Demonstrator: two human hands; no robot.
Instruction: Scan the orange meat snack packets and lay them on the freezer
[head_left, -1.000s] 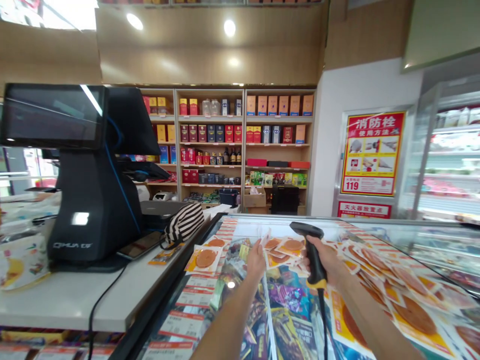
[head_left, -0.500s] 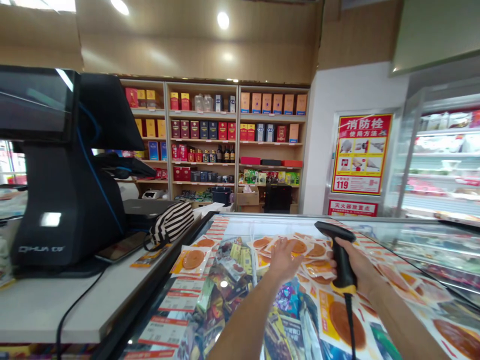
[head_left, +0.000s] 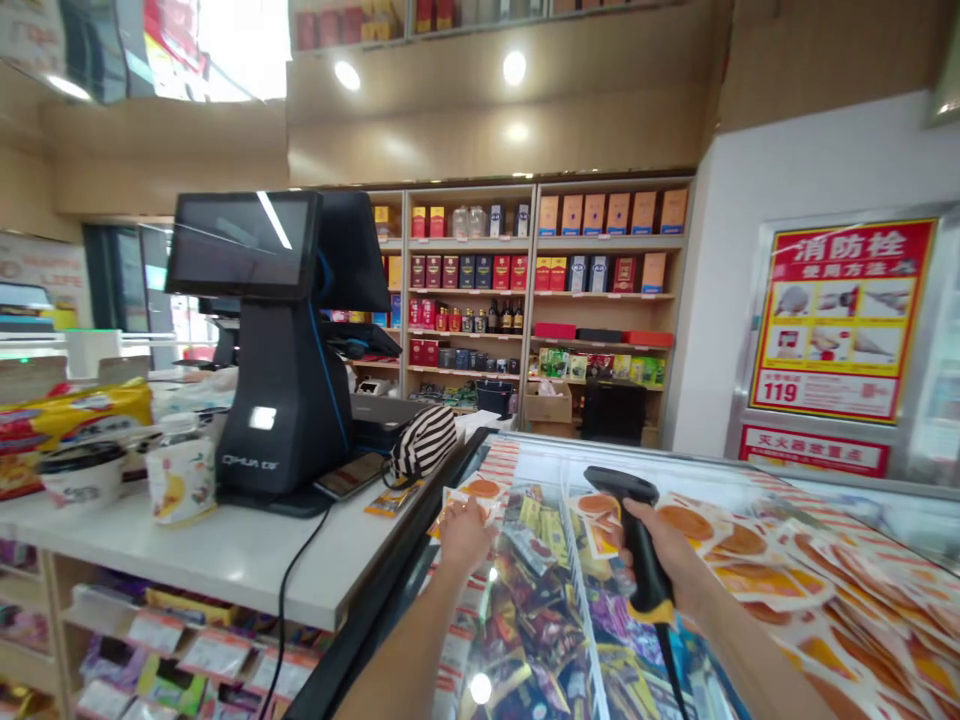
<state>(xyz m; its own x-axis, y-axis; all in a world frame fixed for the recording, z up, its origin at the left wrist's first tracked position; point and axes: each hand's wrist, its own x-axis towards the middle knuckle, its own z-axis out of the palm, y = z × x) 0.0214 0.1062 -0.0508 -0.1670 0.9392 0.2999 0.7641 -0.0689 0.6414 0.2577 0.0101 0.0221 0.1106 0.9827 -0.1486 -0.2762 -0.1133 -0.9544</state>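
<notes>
In my right hand (head_left: 667, 555) is a black and yellow barcode scanner (head_left: 643, 560), its head pointing left over the glass freezer top (head_left: 517, 455). The scanner's cord runs down from its handle. At the freezer's left edge, my left hand (head_left: 465, 535) has its fingers curled on a flat clear packet (head_left: 486, 488) with a round orange-brown piece inside. The fingertips are partly blurred. More such packets (head_left: 600, 508) lie in the middle, near the scanner. A large overlapping spread of packets (head_left: 840, 600) covers the right side. Colourful wrapped goods (head_left: 532, 620) show through the glass.
To the left, a white counter (head_left: 300, 570) carries a black checkout terminal (head_left: 281, 400), a phone (head_left: 351, 476), a striped pouch (head_left: 424, 440), and cups (head_left: 180, 470). A black cable (head_left: 289, 570) hangs over its front. Shelves of boxes (head_left: 465, 270) stand behind.
My left hand has moved left from the middle packets to the freezer's left edge, its spread fingers now curled. My right hand still holds the scanner. The view has swung left.
</notes>
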